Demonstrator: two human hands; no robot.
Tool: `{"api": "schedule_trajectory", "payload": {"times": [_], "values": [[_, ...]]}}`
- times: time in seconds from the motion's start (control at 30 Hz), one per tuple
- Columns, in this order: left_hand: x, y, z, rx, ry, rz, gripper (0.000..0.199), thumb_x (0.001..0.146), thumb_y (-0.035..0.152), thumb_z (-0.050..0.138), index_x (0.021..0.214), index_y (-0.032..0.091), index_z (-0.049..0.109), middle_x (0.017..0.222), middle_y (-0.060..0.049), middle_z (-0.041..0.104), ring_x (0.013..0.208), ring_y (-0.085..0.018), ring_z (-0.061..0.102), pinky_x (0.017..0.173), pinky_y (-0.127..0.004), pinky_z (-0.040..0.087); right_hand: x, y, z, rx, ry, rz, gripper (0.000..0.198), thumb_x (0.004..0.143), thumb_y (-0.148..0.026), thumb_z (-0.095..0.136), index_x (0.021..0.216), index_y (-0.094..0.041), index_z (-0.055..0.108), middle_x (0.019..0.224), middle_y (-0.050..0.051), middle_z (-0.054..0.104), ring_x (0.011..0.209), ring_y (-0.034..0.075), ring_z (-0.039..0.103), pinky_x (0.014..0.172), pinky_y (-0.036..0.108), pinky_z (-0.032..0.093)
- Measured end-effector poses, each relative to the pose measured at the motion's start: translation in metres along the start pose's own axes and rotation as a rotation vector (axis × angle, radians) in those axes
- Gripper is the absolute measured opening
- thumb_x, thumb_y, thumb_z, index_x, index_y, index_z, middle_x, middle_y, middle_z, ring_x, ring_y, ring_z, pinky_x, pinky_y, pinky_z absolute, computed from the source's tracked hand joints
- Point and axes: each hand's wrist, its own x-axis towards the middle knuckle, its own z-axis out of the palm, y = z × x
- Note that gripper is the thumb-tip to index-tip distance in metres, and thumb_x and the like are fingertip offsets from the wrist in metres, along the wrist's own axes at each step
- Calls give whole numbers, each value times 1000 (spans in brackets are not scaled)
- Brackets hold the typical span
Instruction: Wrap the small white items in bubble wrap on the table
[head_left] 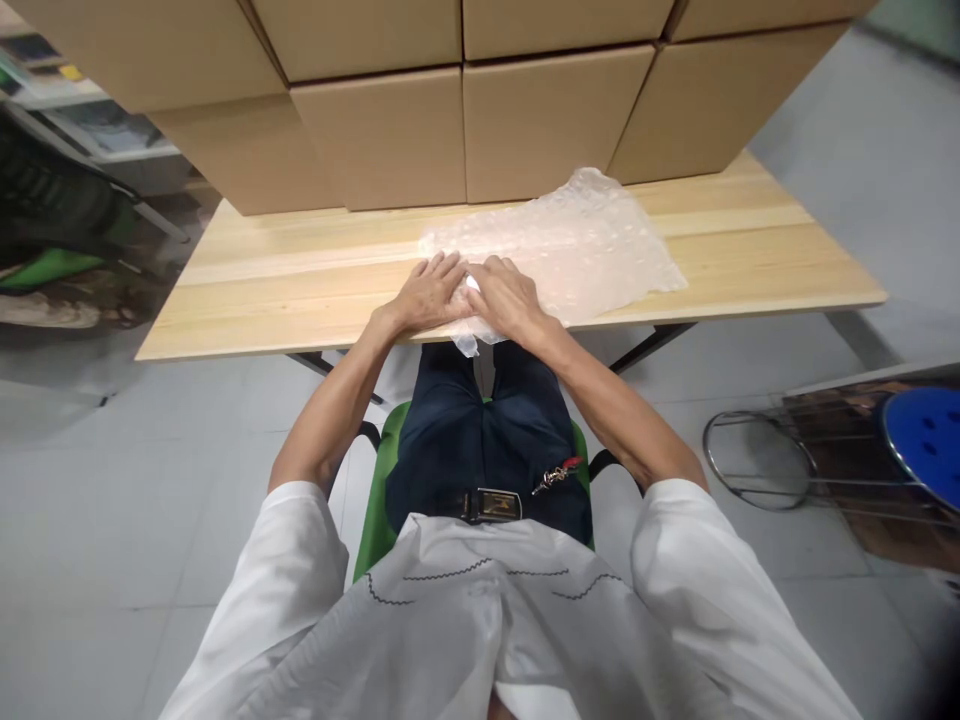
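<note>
A clear sheet of bubble wrap lies on the wooden table, spreading right and back from my hands. Its near end bunches up and hangs slightly over the front edge. My left hand lies flat on this near end with its fingers stretched out. Close beside it, my right hand has its fingers curled over the wrap. A small white object shows between the two hands; its kind cannot be made out, and most of it is hidden.
Stacked cardboard boxes line the back of the table. I sit on a green chair at its front edge. A blue stool lies on its side at the right. A dark chair stands at the left.
</note>
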Motion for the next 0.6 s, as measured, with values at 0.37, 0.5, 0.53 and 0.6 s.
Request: {"api": "schedule_trajectory", "payload": {"times": [0.37,0.5,0.53,0.6], "values": [[-43,-14,-15,-217,16,105,120,118,96,48,206,14,44,217,-17,36,206,-42,30,170,-55,20,-27,23,-11,78,19,34,71,129,-48,38,187,-23,70,182,19,78,170,44,67,150,63,51],[-56,-13,-12,-237,-9,144,123,116,103,43,205,19,50,216,-13,41,205,-43,32,171,-57,18,-28,25,-4,62,56,108,70,127,-50,42,187,-29,73,178,16,81,168,46,69,146,67,56],[-56,-11,-9,-231,-12,146,122,116,103,44,204,20,51,215,-13,43,205,-43,32,171,-58,18,-27,26,-2,60,65,116,70,127,-51,43,186,-31,73,177,16,82,168,47,69,145,67,57],[-56,-6,-3,-224,9,160,117,116,102,46,202,23,54,212,-13,48,203,-45,36,170,-62,21,-25,31,3,62,92,101,67,127,-52,44,183,-34,76,174,15,83,165,45,72,143,67,59]]}}
